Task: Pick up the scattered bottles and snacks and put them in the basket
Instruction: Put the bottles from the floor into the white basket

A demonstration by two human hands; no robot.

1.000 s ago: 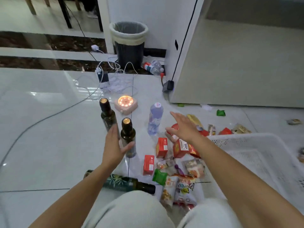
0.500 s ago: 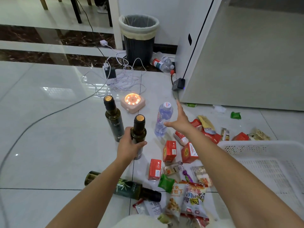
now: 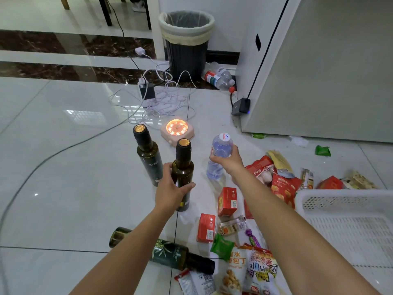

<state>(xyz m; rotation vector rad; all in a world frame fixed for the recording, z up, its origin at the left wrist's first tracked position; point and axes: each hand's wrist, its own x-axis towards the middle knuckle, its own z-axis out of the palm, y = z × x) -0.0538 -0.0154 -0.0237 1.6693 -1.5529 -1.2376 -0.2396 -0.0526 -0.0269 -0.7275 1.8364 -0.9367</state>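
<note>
The dark glass bottle (image 3: 182, 165) stands upright on the floor, near the middle of the view, with the left hand (image 3: 170, 189) round its lower body, fingers (image 3: 168, 169) curled behind the glass and the thumb across the front. Just to its right the clear water bottle (image 3: 220, 153) is held by the right hand (image 3: 229, 161), whose fingers are wrapped round it below the cap. Both bases look to be on the floor (image 3: 63, 167), though whether either is already lifted is hard to tell. The white basket (image 3: 340, 193) sits at the right, well apart from both bottles.

Risks, as I judge them:
- A second dark bottle (image 3: 147, 154) stands just beside the left hand's knuckles; a sideways swing on lifting could knock it over onto hard tile.
- The grip on the dark bottle is low, so the tall neck could tip if the hold is loose.
- The thin water bottle may buckle or slip under a hard squeeze.
- The left arm crosses above a green bottle (image 3: 170, 254) lying on its side, and the way to the basket passes over red cartons (image 3: 227, 201) and snack bags (image 3: 251, 271); a low carry could scatter them.
- A glowing lamp (image 3: 177, 128) and loose cables (image 3: 165, 99) lie just beyond the bottles.
</note>
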